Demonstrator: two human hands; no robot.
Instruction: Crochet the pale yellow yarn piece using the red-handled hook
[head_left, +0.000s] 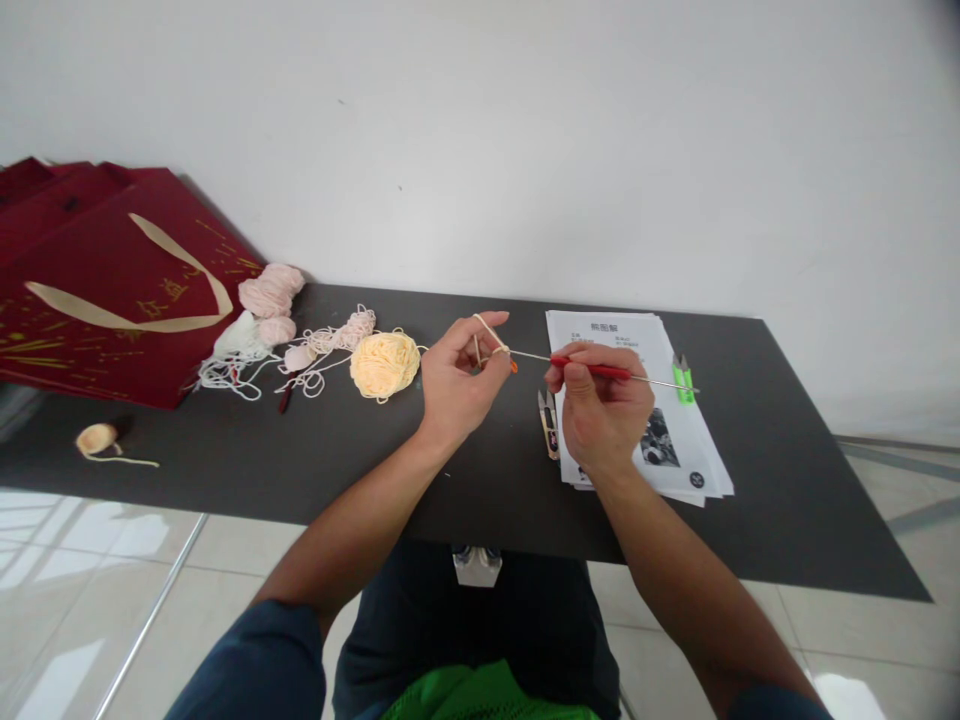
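Head view, near to far: green cloth (469, 693) and dark trousers (397, 620) at bottom, navy sleeve (259, 665) on left arm. Dark tabletop (495, 500) beyond the lap. Cream-topped small piece (97, 437) lies near the front edge, far left, loose tail beside it.

Both hands up over table, mid-frame. Right hand (604, 405): narrow grip, fingers and thumb closed on red handle of crochet hook (611, 372). Hook held roughly level; metal shaft sticks out both sides, 1 end meeting the yarn at left fingertips. Left hand (457, 385): narrow pinch on cream yarn (489, 335), strand running over raised forefinger; exact contact at thumb too small to tell. Small orange bit (514, 367) just beside left thumb.

Right side: printed sheets (675, 440) under right hand, stacked, slightly fanned. 2 snips: dark-handled snips (550, 425) at sheets' left edge, green snips (684, 380) at right edge.

Left side: yellow yarn ball (385, 365) near left hand, then pale pink yarn (271, 291) and white yarn (238, 350), tangled ends out. Red gift bag (90, 270) beside them, cream handle. White wall (480, 150) behind.
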